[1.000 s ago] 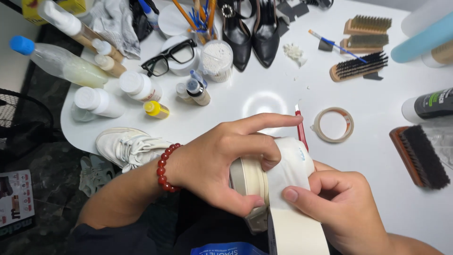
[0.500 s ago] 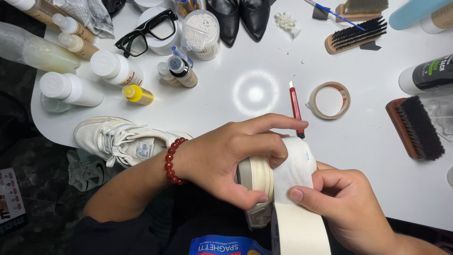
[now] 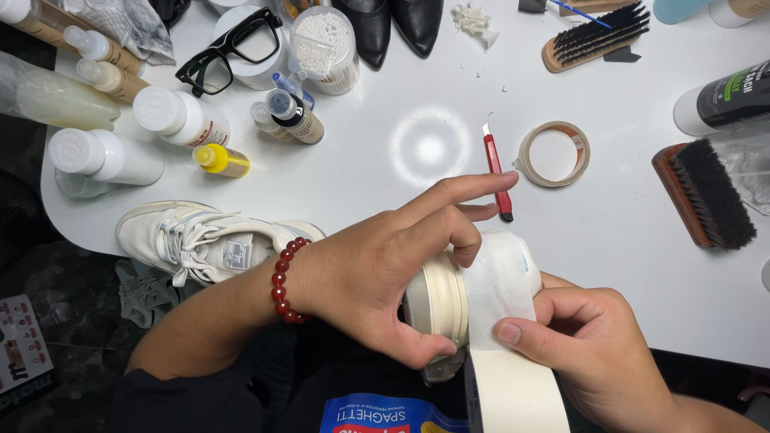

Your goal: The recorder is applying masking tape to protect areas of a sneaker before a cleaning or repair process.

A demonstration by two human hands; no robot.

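My left hand (image 3: 377, 273), with a red bead bracelet at the wrist, grips a white shoe with a cream sole edge (image 3: 439, 301) over my lap at the table's front edge; its index finger points out straight. A wide strip of cream masking tape (image 3: 504, 281) lies over the shoe and runs down to the bottom of the view. My right hand (image 3: 593, 353) holds this tape, the thumb pressing it flat. Most of the shoe is hidden by the hands and the tape.
A second white sneaker (image 3: 200, 240) lies at the table's left front edge. Just beyond my hands are a red utility knife (image 3: 496, 168) and a small tape roll (image 3: 553, 154). Brushes (image 3: 706, 192) stand on the right; bottles (image 3: 172, 116), glasses (image 3: 233, 52) and a swab jar (image 3: 325, 44) on the left.
The view has tilted down and closer, so the table things sit higher in the frame. Both hands keep the same hold on the shoe and tape.
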